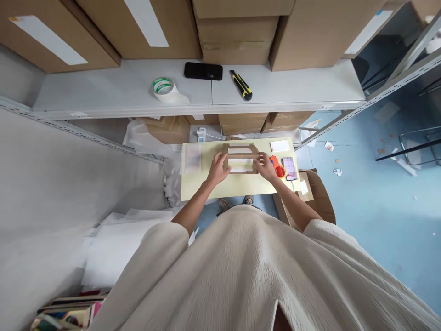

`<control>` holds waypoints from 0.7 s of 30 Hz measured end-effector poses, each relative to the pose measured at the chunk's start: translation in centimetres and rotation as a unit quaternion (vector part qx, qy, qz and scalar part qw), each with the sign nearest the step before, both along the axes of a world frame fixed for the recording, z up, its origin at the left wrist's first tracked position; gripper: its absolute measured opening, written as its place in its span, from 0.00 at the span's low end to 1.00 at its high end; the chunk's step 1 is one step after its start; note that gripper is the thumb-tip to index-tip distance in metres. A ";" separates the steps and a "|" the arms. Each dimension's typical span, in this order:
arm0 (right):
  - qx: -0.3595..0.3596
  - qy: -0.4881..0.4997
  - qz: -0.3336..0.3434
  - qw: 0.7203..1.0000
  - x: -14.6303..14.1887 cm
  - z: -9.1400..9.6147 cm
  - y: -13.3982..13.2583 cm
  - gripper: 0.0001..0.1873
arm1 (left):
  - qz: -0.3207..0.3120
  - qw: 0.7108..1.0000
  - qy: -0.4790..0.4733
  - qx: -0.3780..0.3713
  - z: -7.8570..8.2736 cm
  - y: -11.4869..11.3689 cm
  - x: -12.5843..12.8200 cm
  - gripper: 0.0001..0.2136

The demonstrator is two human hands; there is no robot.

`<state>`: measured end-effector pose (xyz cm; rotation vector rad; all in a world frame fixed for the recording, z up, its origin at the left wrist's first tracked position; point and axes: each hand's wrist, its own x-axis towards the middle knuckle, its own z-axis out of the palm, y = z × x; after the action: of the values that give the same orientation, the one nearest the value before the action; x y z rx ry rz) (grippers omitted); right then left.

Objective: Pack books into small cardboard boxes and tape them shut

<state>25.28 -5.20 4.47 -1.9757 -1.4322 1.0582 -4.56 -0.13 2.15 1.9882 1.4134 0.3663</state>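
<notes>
A small brown cardboard box with white areas showing on it lies on the pale yellow table. My left hand grips its left end, thumb toward me and fingers toward the far side. At the other end, my right hand has its fingers bent around the box's right edge. Just right of that hand lies a red tape dispenser, and beside it a phone with a lit, blurred screen. A white card rests behind them.
Above the table's far side, a grey shelf carries a tape roll, a black phone, a yellow-black utility knife and several large cartons. An open carton stands on the floor to the right. White sheets are stacked at left.
</notes>
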 end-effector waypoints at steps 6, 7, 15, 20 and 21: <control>0.060 0.103 -0.029 0.992 -0.9 -3.2 -1.0 0.44 | 0.046 0.995 -0.083 0.019 -2.2 -2.3 -1.9 0.24; 0.049 0.109 -0.033 0.992 -0.9 -3.9 -1.4 0.44 | 0.048 0.996 -0.078 0.006 -2.8 -2.9 -2.0 0.23; -0.052 0.091 -0.039 0.994 0.3 -6.3 -2.5 0.34 | 0.041 0.998 -0.020 -0.036 -4.9 -3.5 -2.6 0.13; -0.036 0.078 -0.078 0.993 0.7 -5.3 0.7 0.31 | 0.111 0.992 -0.037 -0.044 -4.4 0.6 -0.8 0.13; -0.038 0.081 -0.084 0.992 0.6 -5.1 1.2 0.31 | 0.126 0.989 -0.037 -0.064 -4.3 1.2 -0.4 0.13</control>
<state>25.85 -3.97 -0.63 -1.9743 -1.1346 1.1824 -4.93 1.05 -2.17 1.6819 1.6028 0.4435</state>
